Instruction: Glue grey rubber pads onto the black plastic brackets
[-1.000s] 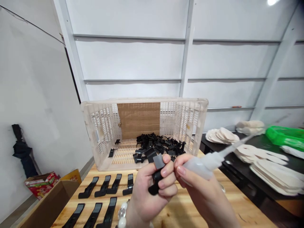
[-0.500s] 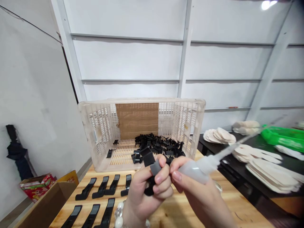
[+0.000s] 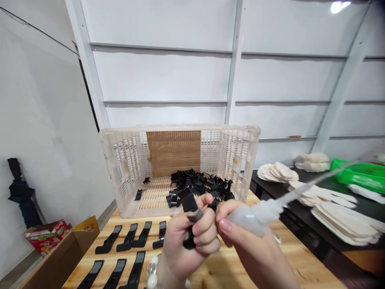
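My left hand is wrapped around a black plastic clip, whose bent upper end sticks out above my fingers. A small grey strip shows on the clip beside my index finger. Close against it, my right hand holds a translucent squeeze bottle with a long thin nozzle pointing up and to the right, away from the clip. My right fingertips nearly meet my left fingers; whether they pinch anything there is hidden. Several black clips with grey ends lie in rows on the wooden table.
A white plastic crate lies on its side behind my hands, with a pile of black parts and a cardboard sheet inside. On the right, a black table bears stacks of white pads and a green basket.
The grey strip has shifted slightly down on the clip, and my left index finger has lifted a little. The bottle has tipped slightly to the right.
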Action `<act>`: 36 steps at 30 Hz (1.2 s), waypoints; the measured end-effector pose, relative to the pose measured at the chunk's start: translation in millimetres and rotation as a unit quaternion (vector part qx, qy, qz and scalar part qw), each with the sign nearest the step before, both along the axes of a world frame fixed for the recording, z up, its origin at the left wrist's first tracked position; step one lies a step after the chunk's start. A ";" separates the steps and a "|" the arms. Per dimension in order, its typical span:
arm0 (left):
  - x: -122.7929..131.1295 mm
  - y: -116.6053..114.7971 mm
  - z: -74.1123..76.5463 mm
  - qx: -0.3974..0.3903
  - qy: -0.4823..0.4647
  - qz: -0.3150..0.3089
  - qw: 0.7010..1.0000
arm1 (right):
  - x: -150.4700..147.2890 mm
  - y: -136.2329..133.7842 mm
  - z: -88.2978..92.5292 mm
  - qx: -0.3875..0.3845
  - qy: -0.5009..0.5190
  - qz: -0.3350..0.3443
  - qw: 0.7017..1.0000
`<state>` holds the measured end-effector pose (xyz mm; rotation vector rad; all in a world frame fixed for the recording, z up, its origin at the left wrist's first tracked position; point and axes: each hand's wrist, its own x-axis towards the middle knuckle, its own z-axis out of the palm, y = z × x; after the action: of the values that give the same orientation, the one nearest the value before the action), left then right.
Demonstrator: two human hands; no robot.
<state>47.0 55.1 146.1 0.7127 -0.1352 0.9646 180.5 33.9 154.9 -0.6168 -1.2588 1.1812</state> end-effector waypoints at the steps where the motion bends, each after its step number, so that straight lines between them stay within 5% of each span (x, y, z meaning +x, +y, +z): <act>1: -0.2 -0.3 0.4 0.009 0.016 0.015 1.000 | -0.5 1.3 0.1 -0.001 -0.003 0.000 1.000; 4: -2.4 -3.6 2.3 0.038 0.127 0.155 0.979 | -1.9 6.3 3.0 -0.010 -0.015 -0.001 1.000; 7: -6.9 -9.3 5.9 0.082 0.285 0.354 0.887 | -2.0 12.3 5.7 -0.032 -0.043 -0.013 0.998; 9: -10.0 -11.7 8.9 0.093 0.345 0.405 0.842 | -1.2 16.3 4.5 -0.049 -0.066 -0.032 0.996; 16: -11.8 -1.5 8.7 0.041 0.291 0.238 0.926 | -0.6 23.4 -6.3 -0.008 -0.049 -0.057 0.997; 26: -14.5 -1.6 6.9 0.085 0.439 0.248 0.860 | -13.0 25.3 -4.6 -0.021 -0.064 0.050 0.997; 32: -15.2 -3.3 8.2 0.092 0.419 0.312 0.848 | -17.8 30.8 -8.8 -0.067 -0.029 0.030 0.997; 36: -14.0 1.0 2.7 0.107 0.431 0.292 0.847 | -13.6 32.2 -7.6 -0.077 -0.051 0.065 0.994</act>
<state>33.0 56.1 148.7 1.3828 0.8271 1.1164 166.9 66.1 147.3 -0.7248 -1.3189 1.3793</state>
